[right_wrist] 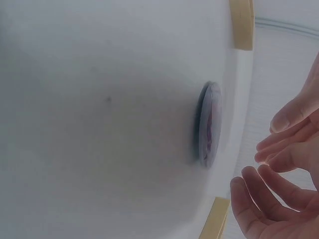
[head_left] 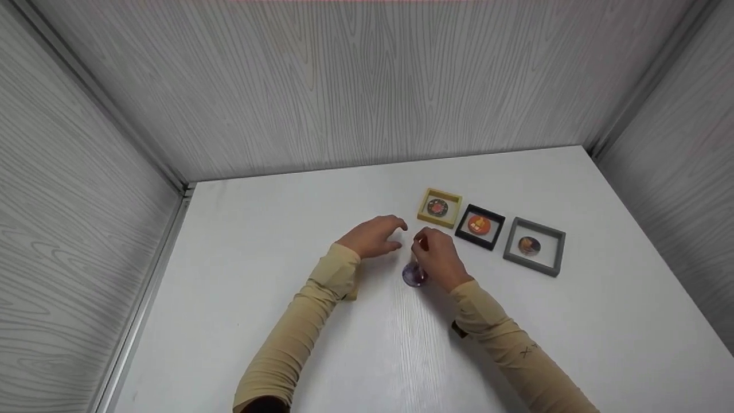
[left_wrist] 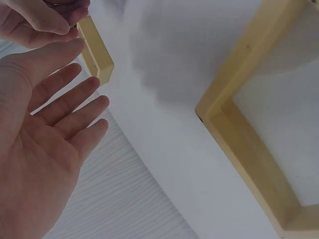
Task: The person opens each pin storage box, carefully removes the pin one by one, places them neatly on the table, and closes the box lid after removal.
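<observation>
A round purple badge (head_left: 414, 275) lies on the white table just below my right hand (head_left: 438, 257). In the right wrist view the same badge (right_wrist: 211, 124) shows almost edge-on, apart from the fingers. The right hand's fingers bend toward its thumb; I cannot tell whether something thin is between them. My left hand (head_left: 375, 236) hovers to the left, thumb and fingers apart. Its palm (left_wrist: 50, 139) shows bare in the left wrist view. Under the left forearm sits a yellow square frame (head_left: 351, 293), mostly hidden in the head view; the left wrist view shows this frame (left_wrist: 249, 164) larger.
Beyond the right hand stand a yellow frame (head_left: 421, 216), a black frame (head_left: 475, 242) and a grey frame (head_left: 530, 265), each around one round badge. Wood-grained panels (head_left: 367, 86) enclose the table's back and sides.
</observation>
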The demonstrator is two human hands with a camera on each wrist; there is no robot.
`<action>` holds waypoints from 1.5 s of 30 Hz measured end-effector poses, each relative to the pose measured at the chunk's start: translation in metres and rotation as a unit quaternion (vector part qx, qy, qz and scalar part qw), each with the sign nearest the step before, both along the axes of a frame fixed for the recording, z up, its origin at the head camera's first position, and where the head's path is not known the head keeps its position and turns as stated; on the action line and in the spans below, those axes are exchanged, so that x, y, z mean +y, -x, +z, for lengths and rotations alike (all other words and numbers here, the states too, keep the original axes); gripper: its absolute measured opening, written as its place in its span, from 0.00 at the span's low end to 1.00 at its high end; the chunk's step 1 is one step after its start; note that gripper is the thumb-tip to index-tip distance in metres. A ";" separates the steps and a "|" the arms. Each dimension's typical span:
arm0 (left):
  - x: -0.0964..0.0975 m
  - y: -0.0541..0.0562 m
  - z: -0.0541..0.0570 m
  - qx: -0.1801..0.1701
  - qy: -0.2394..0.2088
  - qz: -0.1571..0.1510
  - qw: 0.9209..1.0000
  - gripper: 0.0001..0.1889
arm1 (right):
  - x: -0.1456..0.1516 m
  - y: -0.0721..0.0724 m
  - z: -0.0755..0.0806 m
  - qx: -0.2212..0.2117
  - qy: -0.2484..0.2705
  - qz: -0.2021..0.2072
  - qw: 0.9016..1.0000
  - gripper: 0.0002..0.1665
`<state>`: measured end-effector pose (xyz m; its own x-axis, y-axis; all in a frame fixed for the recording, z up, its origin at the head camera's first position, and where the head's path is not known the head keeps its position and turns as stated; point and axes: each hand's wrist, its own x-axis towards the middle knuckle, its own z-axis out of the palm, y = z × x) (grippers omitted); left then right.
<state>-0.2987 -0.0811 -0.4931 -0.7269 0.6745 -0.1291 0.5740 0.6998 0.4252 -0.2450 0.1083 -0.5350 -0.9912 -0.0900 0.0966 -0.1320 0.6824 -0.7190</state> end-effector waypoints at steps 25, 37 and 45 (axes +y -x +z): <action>0.071 0.040 -0.014 0.079 0.054 -0.035 0.995 0.37 | 0.037 -0.005 -0.012 -0.037 0.023 -0.055 0.998 0.48; 0.093 0.074 0.001 0.044 0.120 -0.026 0.991 0.44 | 0.037 0.004 -0.019 -0.061 0.051 -0.047 0.996 0.52; 0.113 0.081 0.007 0.021 0.113 -0.033 0.993 0.53 | 0.039 0.007 -0.017 -0.062 0.054 -0.040 0.996 0.53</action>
